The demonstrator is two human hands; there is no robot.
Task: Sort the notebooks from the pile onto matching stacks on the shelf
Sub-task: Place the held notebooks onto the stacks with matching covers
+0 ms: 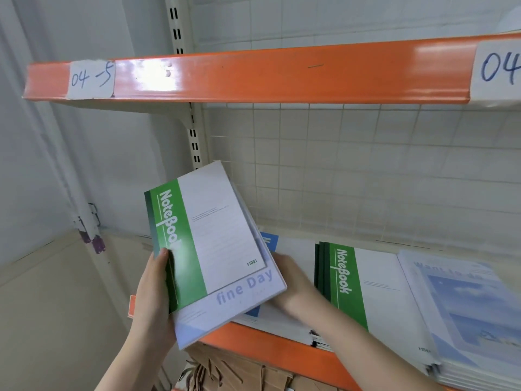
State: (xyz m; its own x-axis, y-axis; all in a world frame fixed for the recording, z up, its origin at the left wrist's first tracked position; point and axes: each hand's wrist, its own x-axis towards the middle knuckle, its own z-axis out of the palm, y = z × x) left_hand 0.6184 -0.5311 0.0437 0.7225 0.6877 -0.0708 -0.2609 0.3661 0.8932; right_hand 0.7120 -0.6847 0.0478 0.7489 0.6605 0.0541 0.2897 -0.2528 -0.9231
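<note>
Green notebook (197, 238) and a lilac one (225, 306) are sitting gripped in my left hand (153, 294) — I'm reaching my right hand (293, 283), grip hidden, beneath them, with shelf (270, 348) stacks (366, 292) already started — sorting seems partway.

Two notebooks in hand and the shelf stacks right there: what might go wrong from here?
1. The green notebook lies loose on the "fine Day" notebook, both tilted; the left hand has only a thumb on the green cover, so it may slide off.
2. The right hand sits over the blue-spine stack; setting the green one there would mis-sort it, since the green stack is further right.
3. The stacks overhang the orange shelf edge; a nudge might tip them.
</note>
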